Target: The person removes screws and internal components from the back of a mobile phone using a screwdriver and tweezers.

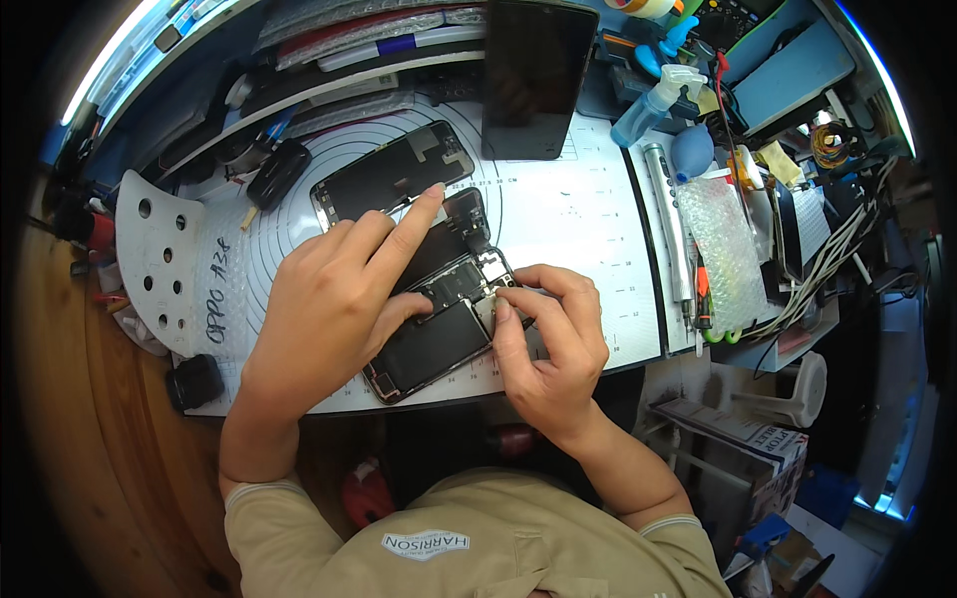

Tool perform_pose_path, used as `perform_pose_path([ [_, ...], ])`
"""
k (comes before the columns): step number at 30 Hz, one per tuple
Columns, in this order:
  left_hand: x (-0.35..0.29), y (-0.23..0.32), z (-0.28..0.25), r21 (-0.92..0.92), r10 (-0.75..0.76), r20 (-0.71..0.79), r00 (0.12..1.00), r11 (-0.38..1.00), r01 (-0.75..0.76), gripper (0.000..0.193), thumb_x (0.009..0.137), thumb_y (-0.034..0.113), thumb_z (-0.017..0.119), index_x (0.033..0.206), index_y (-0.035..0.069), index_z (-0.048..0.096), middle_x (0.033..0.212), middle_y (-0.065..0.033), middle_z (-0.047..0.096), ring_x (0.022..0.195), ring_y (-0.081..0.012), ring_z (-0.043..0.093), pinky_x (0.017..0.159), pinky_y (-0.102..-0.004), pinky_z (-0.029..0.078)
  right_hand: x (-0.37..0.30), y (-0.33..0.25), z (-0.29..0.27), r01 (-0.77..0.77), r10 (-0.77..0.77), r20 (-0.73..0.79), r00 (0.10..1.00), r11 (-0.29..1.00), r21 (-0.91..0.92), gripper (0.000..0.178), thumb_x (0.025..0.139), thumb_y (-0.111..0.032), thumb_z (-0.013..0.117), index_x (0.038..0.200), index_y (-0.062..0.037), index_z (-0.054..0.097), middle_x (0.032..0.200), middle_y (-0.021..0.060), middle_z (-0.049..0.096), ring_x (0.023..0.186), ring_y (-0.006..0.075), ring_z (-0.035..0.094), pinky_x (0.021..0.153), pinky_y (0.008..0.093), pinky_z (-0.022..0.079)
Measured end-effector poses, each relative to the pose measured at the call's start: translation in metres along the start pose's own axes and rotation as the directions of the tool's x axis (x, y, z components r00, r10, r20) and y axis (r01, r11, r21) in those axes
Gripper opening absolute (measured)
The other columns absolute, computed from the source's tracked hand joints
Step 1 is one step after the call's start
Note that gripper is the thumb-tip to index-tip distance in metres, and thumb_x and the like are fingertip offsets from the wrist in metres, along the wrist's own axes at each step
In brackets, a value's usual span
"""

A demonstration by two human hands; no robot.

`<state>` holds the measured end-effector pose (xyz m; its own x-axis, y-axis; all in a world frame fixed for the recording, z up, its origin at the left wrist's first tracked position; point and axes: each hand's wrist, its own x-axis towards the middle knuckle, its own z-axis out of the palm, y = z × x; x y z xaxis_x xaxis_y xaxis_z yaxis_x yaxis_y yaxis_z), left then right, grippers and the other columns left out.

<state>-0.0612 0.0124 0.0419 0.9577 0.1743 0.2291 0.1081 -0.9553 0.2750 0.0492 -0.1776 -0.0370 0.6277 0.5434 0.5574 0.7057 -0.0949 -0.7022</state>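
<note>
An opened phone body (429,347) lies tilted on the mat, its dark battery and inner parts facing up. A dark phone screen panel (435,251) stands raised at its far side, with small parts and a flex at its right end (466,215). My left hand (344,279) is around the panel's left part, index finger stretched along its far side and thumb at the phone body. My right hand (554,344) pinches at the phone's right end; whatever lies between its fingertips is too small to name. Another phone screen (394,171) lies behind.
A large dark tablet (538,80) stands at the back. On the right are a spray bottle (658,105), a blue air blower (692,152), a silver pen-shaped tool (670,224), bubble wrap (720,254) and cables. A white perforated plate (159,259) and black jar (194,383) are left.
</note>
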Motion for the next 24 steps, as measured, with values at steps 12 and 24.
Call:
perform_pose_path([
  [12, 0.005, -0.005, 0.010, 0.033, 0.018, -0.086, 0.996, 0.999, -0.015, 0.067, 0.088, 0.003, 0.076, 0.153, 0.007, 0.059, 0.088, -0.0096, 0.059, 0.073, -0.0291, 0.060, 0.068, -0.0423, 0.049, 0.013, -0.004, 0.000, 0.058, -0.038, 0.137, 0.990, 0.987, -0.147, 0.034, 0.080, -0.003, 0.078, 0.114, -0.0008, 0.077, 0.119, 0.0134, 0.065, 0.103, 0.0294, 0.060, 0.091, 0.0412, 0.042],
  [24, 0.008, -0.005, 0.007, -0.031, -0.005, -0.024, 1.000, 1.000, 0.004, 0.100, 0.065, 0.022, 0.094, 0.156, 0.005, 0.056, 0.089, -0.0123, 0.059, 0.075, -0.0303, 0.059, 0.070, -0.0418, 0.049, 0.008, 0.004, 0.001, -0.162, 0.158, 0.049, 0.986, 0.982, 0.101, 0.029, 0.080, 0.006, 0.075, 0.108, 0.0007, 0.070, 0.124, 0.0189, 0.061, 0.101, 0.0324, 0.060, 0.090, 0.0437, 0.046],
])
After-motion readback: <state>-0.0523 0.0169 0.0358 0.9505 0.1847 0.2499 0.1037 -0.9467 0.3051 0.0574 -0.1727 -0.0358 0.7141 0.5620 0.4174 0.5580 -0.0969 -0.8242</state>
